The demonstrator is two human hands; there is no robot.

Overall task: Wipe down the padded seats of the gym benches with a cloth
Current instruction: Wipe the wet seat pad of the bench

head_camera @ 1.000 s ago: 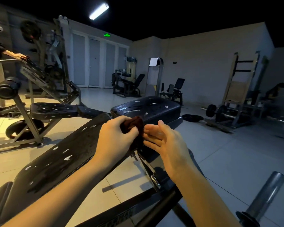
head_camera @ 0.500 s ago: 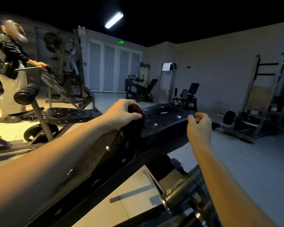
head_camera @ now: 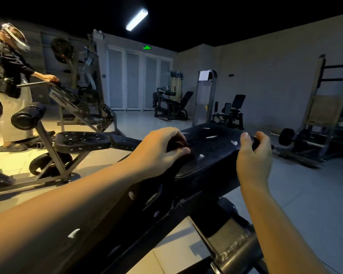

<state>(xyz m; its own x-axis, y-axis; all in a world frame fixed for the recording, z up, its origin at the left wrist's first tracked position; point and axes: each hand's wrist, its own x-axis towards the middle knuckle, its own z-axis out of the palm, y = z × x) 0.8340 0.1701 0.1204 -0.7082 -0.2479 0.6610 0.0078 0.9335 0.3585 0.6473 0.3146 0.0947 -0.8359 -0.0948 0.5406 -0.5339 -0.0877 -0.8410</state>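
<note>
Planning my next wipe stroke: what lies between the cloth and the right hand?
Between cloth and right hand, only bare seat pad flecked with white marks, per the head view.

Black padded seat (head_camera: 216, 153) (white-flecked), dark cloth (head_camera: 178, 144) on it
</note>
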